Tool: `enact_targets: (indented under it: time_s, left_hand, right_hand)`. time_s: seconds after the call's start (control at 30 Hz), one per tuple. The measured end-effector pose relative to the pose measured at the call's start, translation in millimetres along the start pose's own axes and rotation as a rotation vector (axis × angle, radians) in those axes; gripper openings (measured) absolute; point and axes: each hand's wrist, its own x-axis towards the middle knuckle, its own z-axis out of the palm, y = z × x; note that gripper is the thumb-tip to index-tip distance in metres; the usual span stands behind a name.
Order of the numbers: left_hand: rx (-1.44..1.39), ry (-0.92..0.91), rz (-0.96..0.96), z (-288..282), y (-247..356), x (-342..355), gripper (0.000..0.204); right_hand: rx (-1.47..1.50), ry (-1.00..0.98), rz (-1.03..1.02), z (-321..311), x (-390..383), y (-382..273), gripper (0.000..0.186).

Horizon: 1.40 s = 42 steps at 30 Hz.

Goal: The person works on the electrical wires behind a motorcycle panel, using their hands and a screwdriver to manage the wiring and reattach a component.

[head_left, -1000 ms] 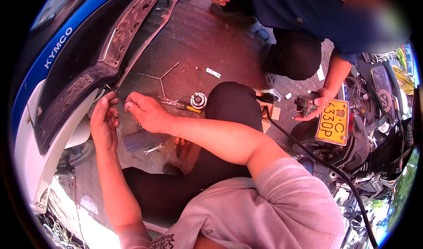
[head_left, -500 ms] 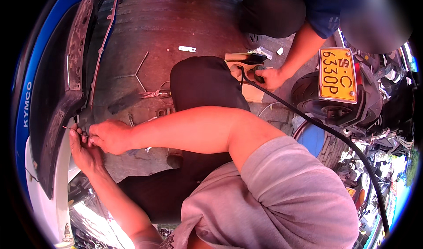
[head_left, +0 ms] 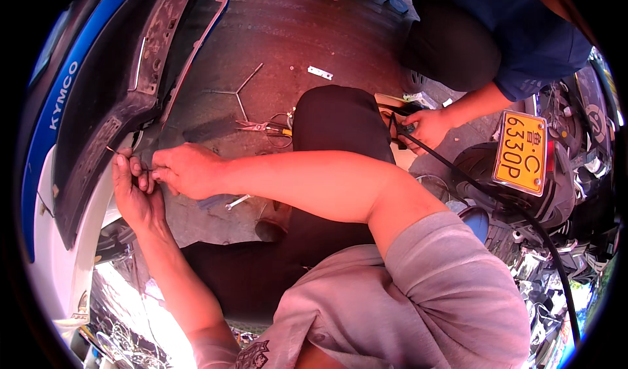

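1. Thin and dark, a wire (head_left: 116, 152) sticks out at about 10 o'clock from the fingers of the left hand (head_left: 134, 189), just beside the lower edge of the black scooter panel (head_left: 104, 117).
2. Left hand grip: fingers pinched together on the wire, palm turned toward the panel, forearm running down to 6 o'clock.
3. Right hand (head_left: 186, 171) sits at 3 o'clock of the left hand, touching its fingertips; its grip is clenched in a pinch at that same spot, but what it holds is too small to tell.
4. At 9 o'clock of the hands, the panel meets a white and blue scooter body (head_left: 49, 192).
5. At 1 o'clock of the right hand, a pair of scissors (head_left: 261, 127) lies on the concrete floor (head_left: 294, 35), with a three-armed wrench (head_left: 237, 93) just above it at 12 o'clock.
6. A small spanner (head_left: 237, 202) lies on the floor below the right forearm, at about 5 o'clock of the right hand.
7. The person's black-trousered knee (head_left: 337, 124) rises at 3 o'clock of the scissors.
8. Beyond the knee, at 3 o'clock, another person's hand (head_left: 425, 128) grasps a black hose (head_left: 517, 209).
9. An orange number plate (head_left: 521, 153) hangs at 3 o'clock of that hand, on a second scooter.
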Motion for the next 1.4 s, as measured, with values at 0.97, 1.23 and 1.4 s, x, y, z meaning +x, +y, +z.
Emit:
enact_targets:
  time_s: [0.97,1.23,1.4]
  left_hand:
    - [0.253,-0.047,0.02,-22,0,-2,0.023]
    - [0.172,-0.04,-0.025,7,19,-8,0.023]
    - [0.205,0.023,-0.003,6,22,-15,0.023]
  right_hand:
    - [-0.359,0.031,0.022,2,-4,30,0.028]
    - [-0.404,0.021,0.006,-11,3,7,0.025]
    - [-0.333,-0.026,0.054,-3,4,12,0.021]
